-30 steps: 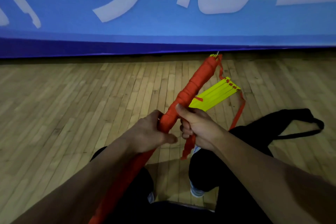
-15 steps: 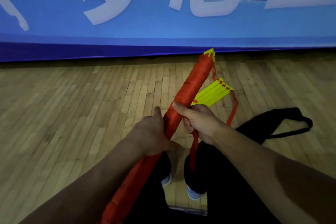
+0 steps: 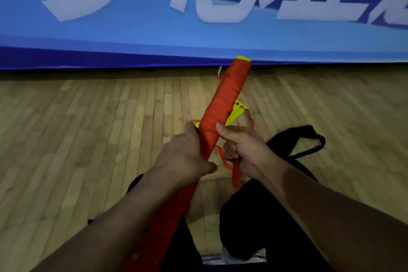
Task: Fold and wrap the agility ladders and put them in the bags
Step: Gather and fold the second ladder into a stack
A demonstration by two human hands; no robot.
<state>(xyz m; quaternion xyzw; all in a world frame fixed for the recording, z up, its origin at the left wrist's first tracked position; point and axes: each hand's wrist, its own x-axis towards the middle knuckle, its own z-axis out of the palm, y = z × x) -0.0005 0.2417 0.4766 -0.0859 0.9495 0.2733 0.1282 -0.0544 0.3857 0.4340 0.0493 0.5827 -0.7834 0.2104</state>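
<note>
Red cloth strap (image 3: 223, 104); matt wooden floor (image 3: 88, 139).

You hold a ladder bundle (image 3: 223, 104) wound in orange-red strap, with yellow showing at its far tip. Behind it you see yellow rungs (image 3: 237, 112) with small red marks. The bag (image 3: 295, 139) is black. The floor (image 3: 88, 139) is pale tan wood strips; the banner (image 3: 132, 28) is blue with white characters.
</note>
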